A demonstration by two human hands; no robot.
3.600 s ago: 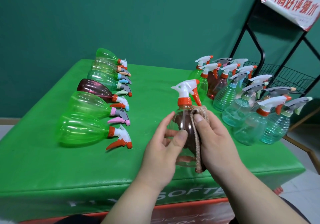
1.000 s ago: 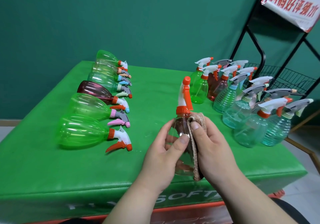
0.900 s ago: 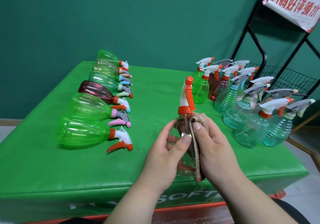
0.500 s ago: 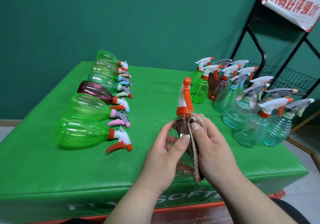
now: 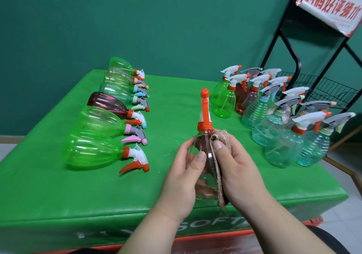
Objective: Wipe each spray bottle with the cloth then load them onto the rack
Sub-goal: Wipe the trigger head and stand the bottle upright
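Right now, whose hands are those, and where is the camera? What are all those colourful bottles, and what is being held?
No machine here: these are a person's two bare hands. The picture comes from a camera worn on their head, looking down. The left hand grips a clear spray bottle with an orange top. The right hand presses a brown cloth against it to wipe it. On the green table, lying bottles fill the left and standing bottles the right. A black rack stands beyond those.

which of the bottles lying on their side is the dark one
The reddish-brown spray bottle, third from the near end of the lying row; the others there are green or pale.
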